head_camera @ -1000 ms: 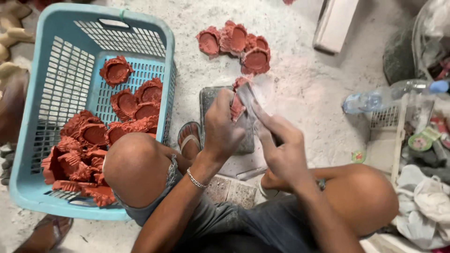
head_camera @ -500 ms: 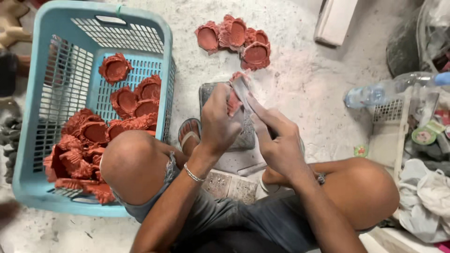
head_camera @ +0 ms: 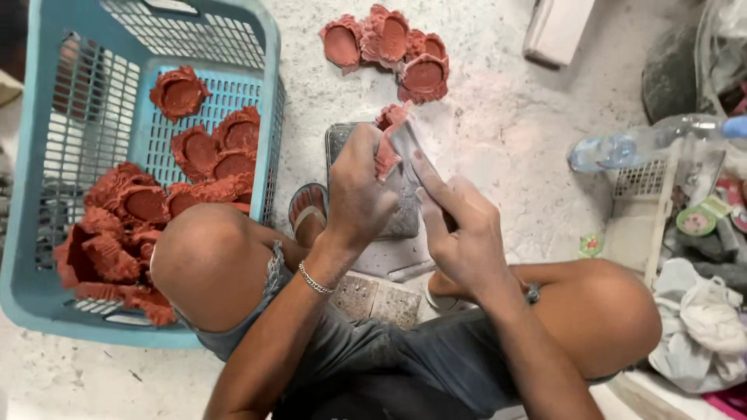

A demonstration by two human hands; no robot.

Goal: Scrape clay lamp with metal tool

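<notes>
Basket [head_camera: 47, 233]: blue, slotted, at left; holds a heap of red clay lamps [head_camera: 124, 225], rims ragged.
Floor group: four clay lamps [head_camera: 389, 47] lying loose above the hands.
Held lamp [head_camera: 387, 144]: between both hands, over a grey slab [head_camera: 405, 222]; long axis roughly upright in view, tip pointing away.
Left hand [head_camera: 358, 194]: fingers clenched around the held lamp.
Right hand [head_camera: 459, 229]: fingers extended, pressing a clear sheet [head_camera: 405, 140] against it.

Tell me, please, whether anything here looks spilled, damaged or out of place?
Pale powder dusts the floor around the four clay pieces. The clay piece in the left hand has ragged edges, like those in the blue basket. Otherwise nothing stands out.
</notes>
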